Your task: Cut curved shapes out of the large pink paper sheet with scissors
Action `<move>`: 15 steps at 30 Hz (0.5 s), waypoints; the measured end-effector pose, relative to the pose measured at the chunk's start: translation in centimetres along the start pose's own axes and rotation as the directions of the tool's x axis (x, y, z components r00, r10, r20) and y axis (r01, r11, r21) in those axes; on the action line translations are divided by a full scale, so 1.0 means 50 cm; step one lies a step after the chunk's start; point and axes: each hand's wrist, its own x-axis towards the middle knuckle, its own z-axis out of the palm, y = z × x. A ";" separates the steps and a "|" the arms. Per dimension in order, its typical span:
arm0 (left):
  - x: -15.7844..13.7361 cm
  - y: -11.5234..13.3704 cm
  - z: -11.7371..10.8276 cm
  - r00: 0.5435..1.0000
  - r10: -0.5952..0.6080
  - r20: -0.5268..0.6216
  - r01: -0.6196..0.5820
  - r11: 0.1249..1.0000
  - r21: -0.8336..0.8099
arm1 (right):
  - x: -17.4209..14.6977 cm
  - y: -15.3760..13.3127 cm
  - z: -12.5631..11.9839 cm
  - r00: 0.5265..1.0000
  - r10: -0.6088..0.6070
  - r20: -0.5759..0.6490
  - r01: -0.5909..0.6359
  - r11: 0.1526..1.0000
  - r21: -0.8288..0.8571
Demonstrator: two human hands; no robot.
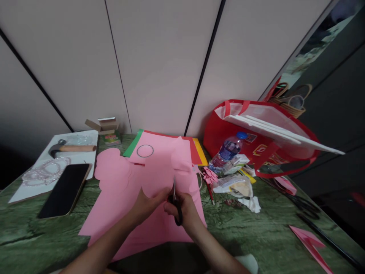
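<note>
In my right hand (188,211) is a pair of scissors (178,214) with black handles, its blades pointing away from me into pink paper. My left hand (146,205) is closed on the near edge of a pink paper sheet (158,175), thumb and fingers close to the blades. More pink paper (111,228) lies spread beneath both hands. Scalloped pink cut-outs (112,169) sit to the left of the sheet. A thin dark ring (145,151) rests on the pink paper beyond my hands.
Left are a phone (65,190), a hammer (72,148), beaded strands (47,171) and a small open box (110,133). To the right stand a water bottle (228,152) and a red bag (213,129), with a pink paper flower (210,176) and black-handled scissors (305,205) nearby.
</note>
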 end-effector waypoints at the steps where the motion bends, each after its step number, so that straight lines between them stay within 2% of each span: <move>1: 0.000 -0.002 0.000 1.000 0.012 0.004 -0.012 1.000 -0.005 | 0.000 -0.001 -0.001 1.000 -0.004 0.003 0.004 1.000 -0.008; 5: 0.000 -0.006 -0.001 0.998 0.046 -0.034 -0.046 0.999 -0.001 | 0.002 -0.002 -0.003 1.000 -0.025 0.009 0.025 1.000 -0.014; 9: -0.001 -0.001 -0.002 0.999 0.043 -0.013 -0.044 0.999 -0.013 | 0.003 0.001 -0.003 0.999 -0.036 0.007 0.036 0.999 -0.016; 15: -0.002 0.014 0.002 0.999 0.003 -0.041 -0.004 1.000 -0.018 | 0.001 0.000 -0.004 0.999 -0.039 0.018 0.039 0.999 -0.019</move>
